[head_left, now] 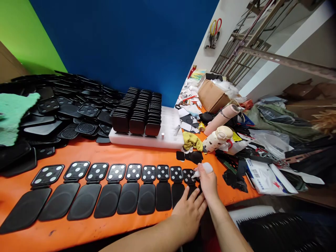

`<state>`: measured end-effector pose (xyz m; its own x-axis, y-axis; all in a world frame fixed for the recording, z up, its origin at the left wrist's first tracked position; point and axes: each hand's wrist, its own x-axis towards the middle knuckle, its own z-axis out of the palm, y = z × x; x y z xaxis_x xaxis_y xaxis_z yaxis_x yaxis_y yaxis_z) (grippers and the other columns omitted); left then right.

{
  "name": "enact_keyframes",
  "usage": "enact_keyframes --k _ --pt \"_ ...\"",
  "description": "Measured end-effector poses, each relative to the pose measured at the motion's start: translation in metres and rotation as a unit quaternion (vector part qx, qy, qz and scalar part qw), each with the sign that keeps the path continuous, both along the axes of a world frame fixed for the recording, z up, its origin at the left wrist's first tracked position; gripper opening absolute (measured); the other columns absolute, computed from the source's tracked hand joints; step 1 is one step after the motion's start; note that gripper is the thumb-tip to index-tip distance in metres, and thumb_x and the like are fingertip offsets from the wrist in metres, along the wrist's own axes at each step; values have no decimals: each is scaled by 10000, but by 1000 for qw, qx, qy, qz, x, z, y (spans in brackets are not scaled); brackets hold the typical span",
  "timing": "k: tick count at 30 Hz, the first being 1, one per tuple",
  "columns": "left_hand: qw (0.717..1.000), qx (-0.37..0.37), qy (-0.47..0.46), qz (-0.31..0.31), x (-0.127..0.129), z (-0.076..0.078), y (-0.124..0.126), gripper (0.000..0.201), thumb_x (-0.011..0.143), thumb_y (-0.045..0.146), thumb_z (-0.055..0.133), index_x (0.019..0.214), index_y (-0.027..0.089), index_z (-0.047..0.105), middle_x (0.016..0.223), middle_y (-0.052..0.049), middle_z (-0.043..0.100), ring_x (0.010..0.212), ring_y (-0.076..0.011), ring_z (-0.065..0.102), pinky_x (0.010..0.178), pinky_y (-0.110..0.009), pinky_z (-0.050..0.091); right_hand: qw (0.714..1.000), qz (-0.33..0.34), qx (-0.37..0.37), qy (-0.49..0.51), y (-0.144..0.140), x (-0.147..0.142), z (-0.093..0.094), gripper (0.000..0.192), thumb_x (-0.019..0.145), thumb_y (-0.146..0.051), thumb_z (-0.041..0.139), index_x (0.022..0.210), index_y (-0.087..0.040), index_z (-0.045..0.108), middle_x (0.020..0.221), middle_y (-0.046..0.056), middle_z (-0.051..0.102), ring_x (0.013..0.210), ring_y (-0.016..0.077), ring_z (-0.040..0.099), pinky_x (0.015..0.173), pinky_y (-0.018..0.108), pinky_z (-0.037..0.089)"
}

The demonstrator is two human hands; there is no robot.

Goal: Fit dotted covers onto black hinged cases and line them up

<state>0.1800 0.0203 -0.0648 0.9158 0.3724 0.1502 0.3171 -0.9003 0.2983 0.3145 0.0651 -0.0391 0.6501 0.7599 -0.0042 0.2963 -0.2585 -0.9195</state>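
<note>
The right hand [208, 181] grips a white bottle [207, 168], its nozzle [193, 176] at the rightmost dotted black case [189, 178]; the left hand [188, 212] lies spread nearer, grasping nothing visible — too hard a squeeze, or a nudged case, could smear contents past the dots [186, 172].

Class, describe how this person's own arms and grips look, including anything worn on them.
The left forearm and right forearm are bare where visible: no sleeve, watch or bracelet shows. The left grip and right grip are ungloved human hands; no ring can be made out.
</note>
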Motion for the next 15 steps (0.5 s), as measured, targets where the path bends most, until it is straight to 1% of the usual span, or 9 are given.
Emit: enact_keyframes --k 5,7,11,13,15 --pt "1000 -5 14 -3 0 3 1 601 849 360 414 1388 118 309 1453 -79 324 1346 -277 165 1056 -543 102 999 -14 25 37 11 0 -10 463 760 -587 520 687 -146 639 568 34 633 420 124 445 411 244 323" --pt "1000 -6 15 -5 -1 4 1 610 840 365 428 1385 114 315 1450 -80 329 1350 -275 149 1057 -543 103 998 -16 35 48 15 -1 -12 460 740 -590 543 678 -144 635 560 35 630 412 123 446 398 242 320" --pt "1000 -16 14 -11 -2 5 0 616 842 376 428 1382 101 317 1451 -94 325 1359 -274 128 1062 -549 90 996 -23 52 65 18 -3 -10 425 668 -573 630 637 -149 629 510 28 605 411 130 467 387 239 332" --pt "999 -36 14 -13 -2 7 1 617 852 386 411 1385 95 306 1461 -104 301 1360 -280 132 1066 -559 73 994 -32 63 79 18 -3 -7 422 664 -570 635 639 -149 618 496 20 592 394 119 450 371 233 324" --pt "997 -70 9 -15 -2 11 3 640 852 414 401 1391 88 288 1469 -118 276 1360 -291 140 1068 -568 58 991 -43 77 98 17 -3 -3 429 686 -577 608 656 -149 598 523 19 600 381 103 432 358 225 316"
